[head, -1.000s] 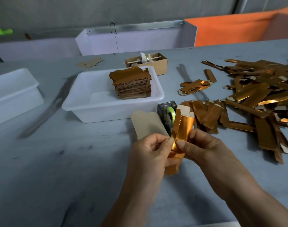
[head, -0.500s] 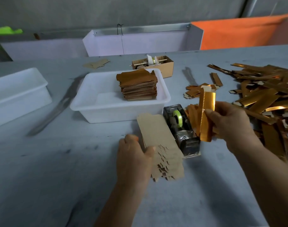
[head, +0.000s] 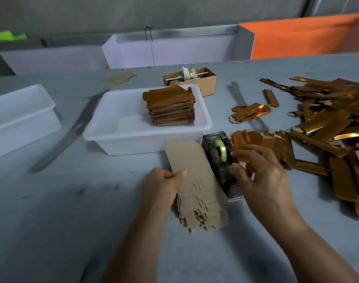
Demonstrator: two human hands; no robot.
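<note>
The light is dim and even, leaving the grey desk (head: 52, 201) flat, with only soft-edged shadow under the near rim of the white tub (head: 105, 137) and beneath the left hand (head: 162, 186) on the card stack (head: 195, 180). Small hot glints flare on the gold strips (head: 327, 127) at the right. Motion smears the right hand (head: 262, 180) at its fingertips, and the wide lens bows the far wall and softens the corners.

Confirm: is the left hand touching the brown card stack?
Touching. The head view shows the left hand pinching the brown card stack at its left edge, thumb lying on the top card.
</note>
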